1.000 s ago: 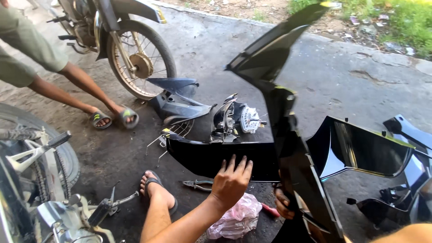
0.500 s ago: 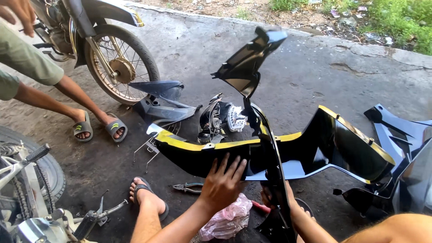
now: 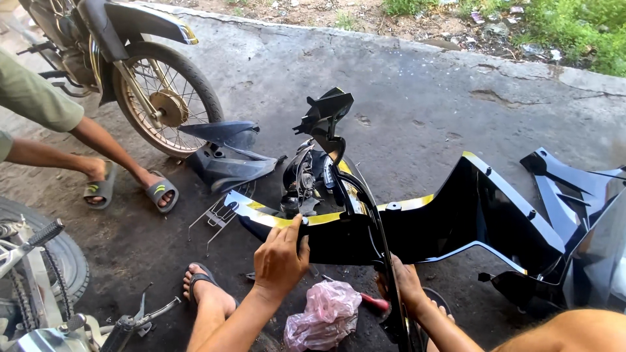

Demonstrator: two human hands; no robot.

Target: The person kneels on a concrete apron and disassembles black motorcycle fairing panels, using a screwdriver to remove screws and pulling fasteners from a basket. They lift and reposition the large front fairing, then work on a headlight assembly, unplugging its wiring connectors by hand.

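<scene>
Gripping a black motorcycle fairing on a stained concrete floor.
The left hand curls over the fairing's yellow-striped edge; the right hand clasps its lower spine. A pink plastic bag lies between the forearms, a dark mudguard beside a motorcycle wheel, and weedy grass borders the floor's far edge.

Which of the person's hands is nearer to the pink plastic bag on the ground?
Left. The left hand grips the black fairing panel just above the pink plastic bag; the right hand holds the panel's lower edge, slightly farther to the bag's right.
</scene>
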